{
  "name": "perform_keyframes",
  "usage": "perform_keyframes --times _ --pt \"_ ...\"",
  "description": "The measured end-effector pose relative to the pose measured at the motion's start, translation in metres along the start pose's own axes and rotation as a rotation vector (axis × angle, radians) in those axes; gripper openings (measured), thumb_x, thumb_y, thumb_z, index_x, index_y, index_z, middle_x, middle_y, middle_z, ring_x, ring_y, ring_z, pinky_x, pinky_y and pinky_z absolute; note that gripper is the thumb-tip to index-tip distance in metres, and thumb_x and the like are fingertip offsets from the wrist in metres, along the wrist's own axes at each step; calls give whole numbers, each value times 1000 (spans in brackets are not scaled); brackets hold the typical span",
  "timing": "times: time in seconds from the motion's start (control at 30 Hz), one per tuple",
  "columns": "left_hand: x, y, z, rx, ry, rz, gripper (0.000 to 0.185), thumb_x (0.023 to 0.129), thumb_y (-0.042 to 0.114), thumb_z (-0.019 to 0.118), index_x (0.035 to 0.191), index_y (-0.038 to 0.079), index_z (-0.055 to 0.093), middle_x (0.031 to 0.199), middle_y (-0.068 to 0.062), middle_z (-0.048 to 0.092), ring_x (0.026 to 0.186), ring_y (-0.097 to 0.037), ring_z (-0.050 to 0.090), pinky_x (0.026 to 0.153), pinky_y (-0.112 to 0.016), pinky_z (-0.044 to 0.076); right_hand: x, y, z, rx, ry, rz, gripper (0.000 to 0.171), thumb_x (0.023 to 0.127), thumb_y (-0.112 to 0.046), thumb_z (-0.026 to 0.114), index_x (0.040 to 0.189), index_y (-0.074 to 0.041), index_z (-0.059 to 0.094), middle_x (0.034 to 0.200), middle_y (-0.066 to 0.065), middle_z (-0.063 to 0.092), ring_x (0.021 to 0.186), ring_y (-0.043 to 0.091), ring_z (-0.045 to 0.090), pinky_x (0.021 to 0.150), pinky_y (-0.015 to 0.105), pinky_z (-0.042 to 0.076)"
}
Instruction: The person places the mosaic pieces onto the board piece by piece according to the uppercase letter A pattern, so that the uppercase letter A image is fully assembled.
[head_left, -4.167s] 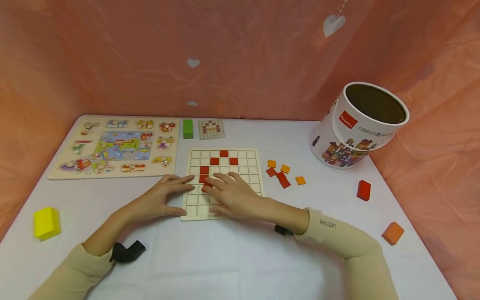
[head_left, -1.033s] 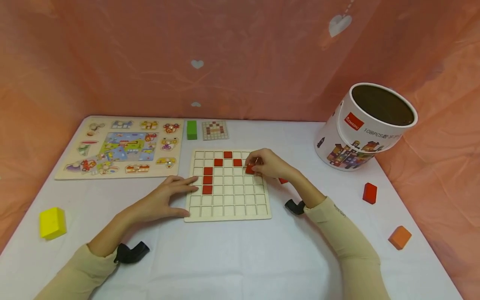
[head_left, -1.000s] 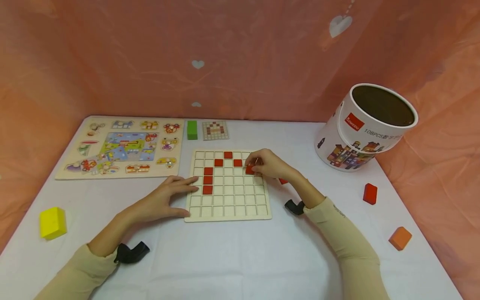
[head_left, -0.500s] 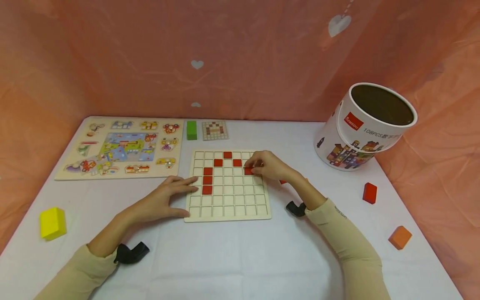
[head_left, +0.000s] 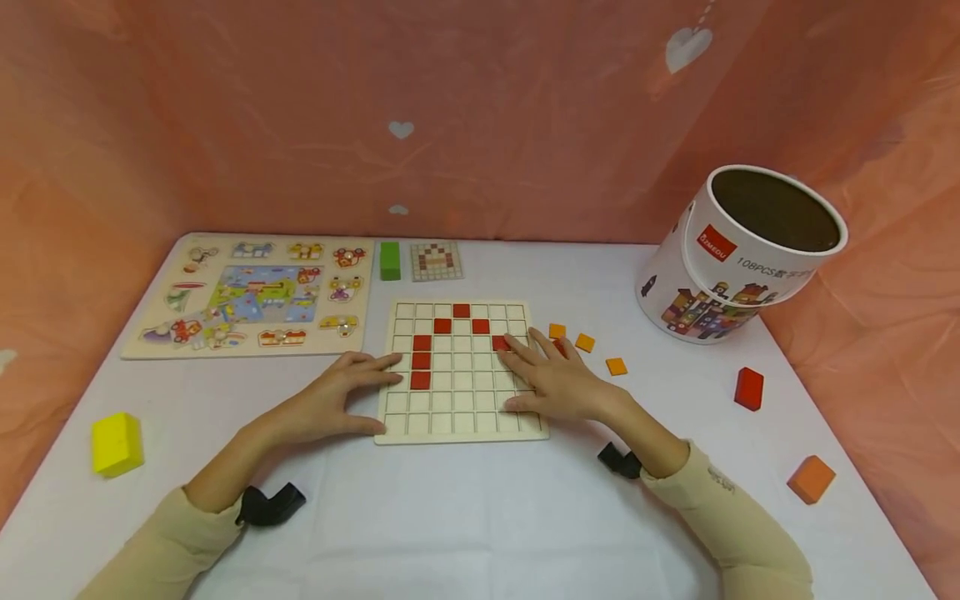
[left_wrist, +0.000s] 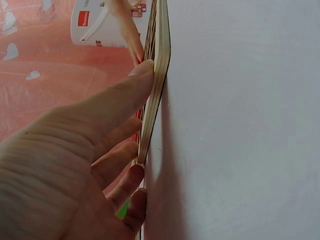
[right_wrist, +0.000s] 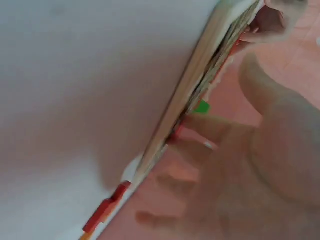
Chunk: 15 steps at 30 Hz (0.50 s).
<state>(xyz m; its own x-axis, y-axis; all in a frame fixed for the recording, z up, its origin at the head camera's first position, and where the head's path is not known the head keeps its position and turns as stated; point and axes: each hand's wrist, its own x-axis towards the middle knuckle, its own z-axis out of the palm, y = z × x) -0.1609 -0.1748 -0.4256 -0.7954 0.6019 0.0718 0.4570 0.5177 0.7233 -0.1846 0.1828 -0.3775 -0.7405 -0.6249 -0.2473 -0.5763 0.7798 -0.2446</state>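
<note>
Your right hand (head_left: 558,379) lies flat and loose on the grid board (head_left: 459,429), fingertips at a red tile (head_left: 500,342). Your left hand (head_left: 333,400) rests flat, steadying the board's left edge. I think that tile is placed; next you need another from the right.

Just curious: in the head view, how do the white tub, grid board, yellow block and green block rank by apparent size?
1. Grid board
2. White tub, close to the board
3. Yellow block
4. Green block; it lies farther away, so its true size is unsure.
</note>
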Motion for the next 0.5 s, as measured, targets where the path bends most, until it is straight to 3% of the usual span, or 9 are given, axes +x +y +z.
perform_keyframes --times 0.17,0.3,0.4,0.5 --pt "-1 0 0 0 -2 1 63 79 30 86 133 6 64 156 -9 41 129 -26 36 104 -52 32 1 10 2 141 -5 -25 78 98 -50 57 159 -14 24 166 7 14 151 37 1 113 66 3" --pt "0 1 1 0 0 4 63 79 30 85 134 7 64 156 -8 40 129 -25 36 104 -51 33 -3 32 -2 294 82 -31 73 98 -36 63 155 -5 32 164 13 22 150 40 9 115 64 8" --pt "0 2 0 3 2 5 64 79 30 86 134 7 64 156 -7 40 129 -25 37 103 -50 33 -7 52 -6 409 200 -10 60 95 -17 69 146 4 45 152 21 43 140 41 34 112 58 25" --pt "0 2 0 8 -1 0 63 79 30 86 133 7 64 156 -8 41 129 -25 37 103 -50 33 -12 69 -6 491 295 25 44 90 -2 71 131 8 59 131 23 60 117 38 54 99 52 42"
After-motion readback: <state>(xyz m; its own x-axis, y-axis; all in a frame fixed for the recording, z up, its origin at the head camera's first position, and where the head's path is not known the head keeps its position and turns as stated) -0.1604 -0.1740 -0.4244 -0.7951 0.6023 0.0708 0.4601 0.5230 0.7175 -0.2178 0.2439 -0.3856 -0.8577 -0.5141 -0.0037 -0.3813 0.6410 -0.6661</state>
